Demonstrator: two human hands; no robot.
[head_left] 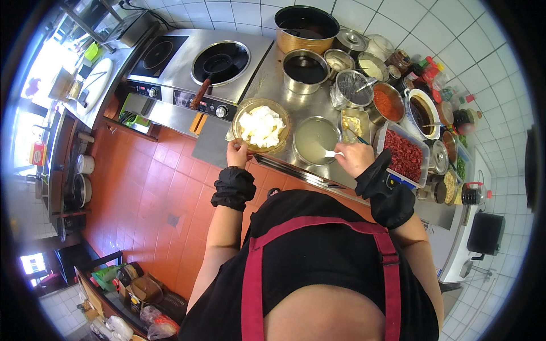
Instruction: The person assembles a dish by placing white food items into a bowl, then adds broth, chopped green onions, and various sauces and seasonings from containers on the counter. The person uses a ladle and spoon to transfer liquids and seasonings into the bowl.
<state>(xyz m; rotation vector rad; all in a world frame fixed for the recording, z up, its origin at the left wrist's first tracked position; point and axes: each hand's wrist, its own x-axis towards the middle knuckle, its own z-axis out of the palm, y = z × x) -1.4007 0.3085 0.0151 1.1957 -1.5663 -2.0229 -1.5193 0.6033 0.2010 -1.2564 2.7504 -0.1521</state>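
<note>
Bending over the worktop (pixel 267 85), the person works with both hands at its near edge. The left hand (pixel 237 152) is at the near-left rim of a round amber bowl (pixel 286 122), its fingers touching the edge; how firmly they close on it, I cannot tell. Soft white food (pixel 261 126) lies heaped in this bowl. The right hand (pixel 355 159) is clamped on a white utensil (pixel 331 153), whose end reaches over the right side of a round metal bowl (pixel 296 149) of cloudy, pale liquid (pixel 314 137). This metal bowl stands just right of the amber one.

Beside it, farther right, sits a small metal tray (pixel 370 121) with yellowish food, then a clear plastic tub (pixel 425 167) of chopped red meat (pixel 402 153). Behind the metal bowl stands a steel pot (pixel 303 88) of dark liquid. At the far left of the same run, a black wok (pixel 234 75) rests in a round hob; a brown handle (pixel 200 95) sticks out over its near edge.
</note>
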